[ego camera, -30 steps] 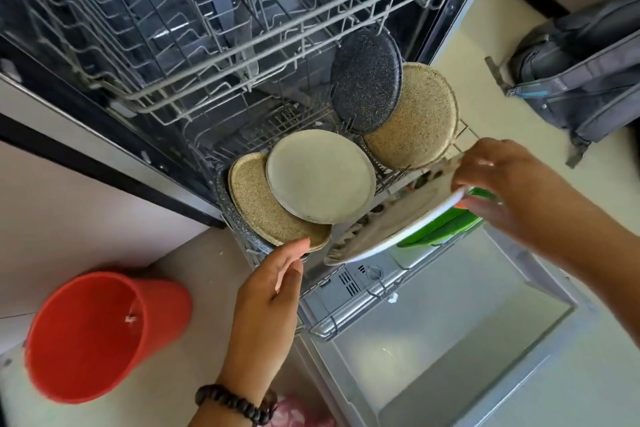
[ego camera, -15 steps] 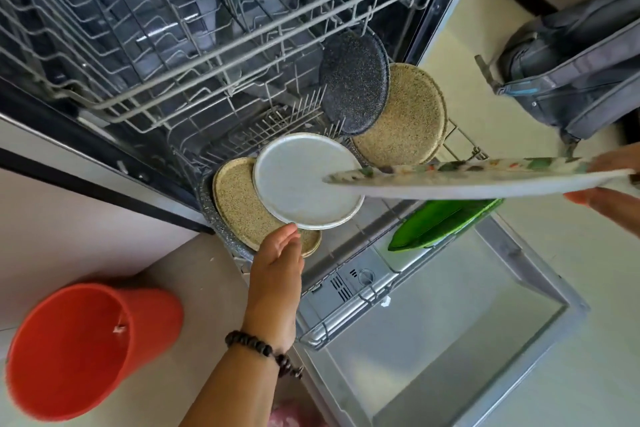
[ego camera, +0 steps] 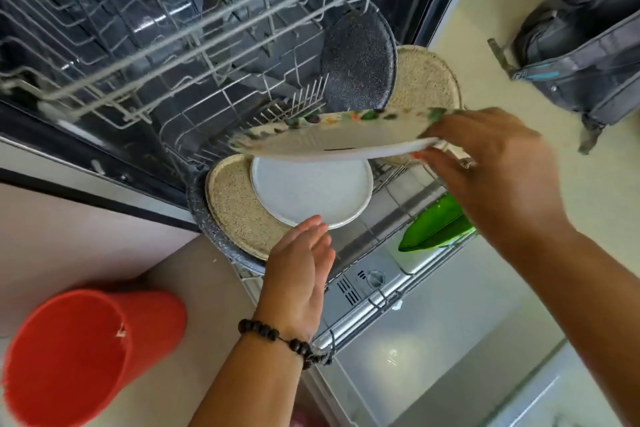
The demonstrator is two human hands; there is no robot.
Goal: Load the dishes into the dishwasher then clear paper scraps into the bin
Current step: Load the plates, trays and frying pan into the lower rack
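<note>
Holding patterned plate (ego camera: 332, 142) — right hand (ego camera: 485, 163); left hand (ego camera: 298, 274) below, apart.

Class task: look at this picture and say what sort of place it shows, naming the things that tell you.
Most likely a home kitchen. An open dishwasher has plates standing in its lower rack, the right hand holds a patterned plate over it, and a red bin stands on the floor.

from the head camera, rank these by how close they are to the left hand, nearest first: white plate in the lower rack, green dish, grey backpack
1. White plate: in the lower rack, just beyond the left hand fingertips.
2. Green dish: to the hand's right, at the rack's front edge.
3. Grey backpack: on the floor, far right, past the dishwasher.
</note>
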